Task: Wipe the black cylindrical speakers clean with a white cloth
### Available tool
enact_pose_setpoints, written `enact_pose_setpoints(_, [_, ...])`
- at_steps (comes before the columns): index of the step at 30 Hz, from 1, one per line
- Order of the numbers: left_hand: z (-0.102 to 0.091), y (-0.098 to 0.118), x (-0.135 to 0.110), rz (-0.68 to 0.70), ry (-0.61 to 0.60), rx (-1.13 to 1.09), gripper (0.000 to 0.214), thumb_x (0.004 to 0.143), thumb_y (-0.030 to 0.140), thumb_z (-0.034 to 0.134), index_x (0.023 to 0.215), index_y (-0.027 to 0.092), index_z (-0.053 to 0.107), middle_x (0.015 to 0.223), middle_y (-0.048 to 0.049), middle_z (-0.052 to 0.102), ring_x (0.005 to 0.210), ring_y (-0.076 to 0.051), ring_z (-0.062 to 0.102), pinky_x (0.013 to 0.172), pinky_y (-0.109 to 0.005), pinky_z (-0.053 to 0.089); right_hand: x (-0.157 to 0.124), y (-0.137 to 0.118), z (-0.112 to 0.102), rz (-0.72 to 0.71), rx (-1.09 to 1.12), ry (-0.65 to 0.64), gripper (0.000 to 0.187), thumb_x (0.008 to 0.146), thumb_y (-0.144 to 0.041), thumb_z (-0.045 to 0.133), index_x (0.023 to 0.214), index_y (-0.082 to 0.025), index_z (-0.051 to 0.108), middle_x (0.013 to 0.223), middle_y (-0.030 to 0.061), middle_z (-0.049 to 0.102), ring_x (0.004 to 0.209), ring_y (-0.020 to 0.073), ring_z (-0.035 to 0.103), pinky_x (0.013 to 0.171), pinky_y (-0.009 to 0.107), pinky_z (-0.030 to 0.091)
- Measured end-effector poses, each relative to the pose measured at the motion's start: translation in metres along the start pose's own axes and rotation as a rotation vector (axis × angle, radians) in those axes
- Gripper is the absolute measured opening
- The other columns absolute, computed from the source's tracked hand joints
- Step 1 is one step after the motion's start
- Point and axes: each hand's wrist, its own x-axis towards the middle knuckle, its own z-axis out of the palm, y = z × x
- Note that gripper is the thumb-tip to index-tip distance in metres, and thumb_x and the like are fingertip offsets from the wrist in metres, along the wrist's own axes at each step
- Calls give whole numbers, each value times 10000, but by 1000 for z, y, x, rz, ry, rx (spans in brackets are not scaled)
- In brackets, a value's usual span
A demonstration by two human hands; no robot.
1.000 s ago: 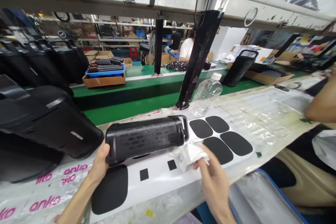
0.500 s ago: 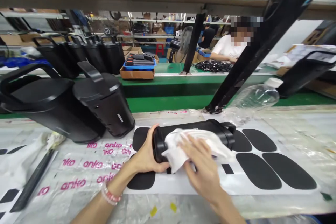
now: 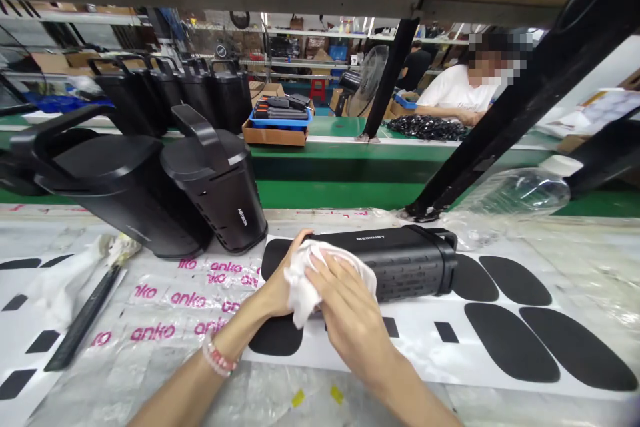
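Observation:
A black case with a handle (image 3: 415, 260), marked MERKURY, lies on its side over a white sheet. Its left end is in my left hand (image 3: 280, 283), whose fingers are partly hidden by a white cloth (image 3: 305, 273). My right hand (image 3: 350, 307) holds that cloth bunched under its fingers and presses it against the left end of the case. Black rounded pads (image 3: 510, 340) stick to the white sheet (image 3: 425, 363) around and under the case. Two similar black cases, a smaller one (image 3: 220, 193) and a larger one (image 3: 125, 187), stand tilted on the left.
A clear plastic bottle (image 3: 525, 193) lies at the right, by a slanted black post (image 3: 480, 147). On the left is a black-handled brush-like tool (image 3: 85, 320). Beyond the green bench (image 3: 320, 187), a person in a white shirt (image 3: 455, 90) sits behind black parts (image 3: 425, 127).
My right hand has moved the cloth leftward along the case to its left end, uncovering the lettering and ribbed side. The whole view has shifted slightly.

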Motion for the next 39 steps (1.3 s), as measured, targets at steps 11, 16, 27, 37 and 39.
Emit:
enact_pose_setpoints(11, [-2,6,-1,-61,2,89,1103,561,319,818,1437,211,157,1410,-141,351,1310,-323,377,1144,-481,242,-38,2,-66,176,182,-24,311,857,-40,382,1109,-84,558,1128,139,608,1123,232,542,971,400,424])
enact_pose_setpoints(16, [-1,8,0,-40,-8,94,1100,572,338,819,1429,205,142,1395,-149,354,1289,-309,398,1132,-467,266,-15,4,-41,163,71,-8,87,916,-126,475,847,-143,525,750,45,526,741,175,502,683,334,401])
enact_pose_setpoints(27, [-2,8,-1,-22,-65,121,1159,461,242,852,1382,218,149,1445,-178,281,1324,-349,358,1106,-474,328,-5,31,-19,-200,-46,-203,310,916,-23,405,1184,-60,556,785,66,582,694,166,447,632,324,347])
enact_pose_setpoints(37, [-2,9,-2,-45,-79,146,1145,452,181,824,1376,231,150,1442,-167,285,1296,-344,394,1069,-467,377,2,36,-25,-267,1,-235,283,940,-41,388,1175,-44,546,761,60,566,668,155,407,600,318,306])
enact_pose_setpoints(39, [-2,10,-2,-40,-75,148,1156,454,208,839,1377,231,145,1447,-172,277,1307,-350,384,1073,-471,372,1,36,-25,-259,-2,-231,280,943,-51,390,1176,-47,545,743,53,559,661,154,406,596,318,311])
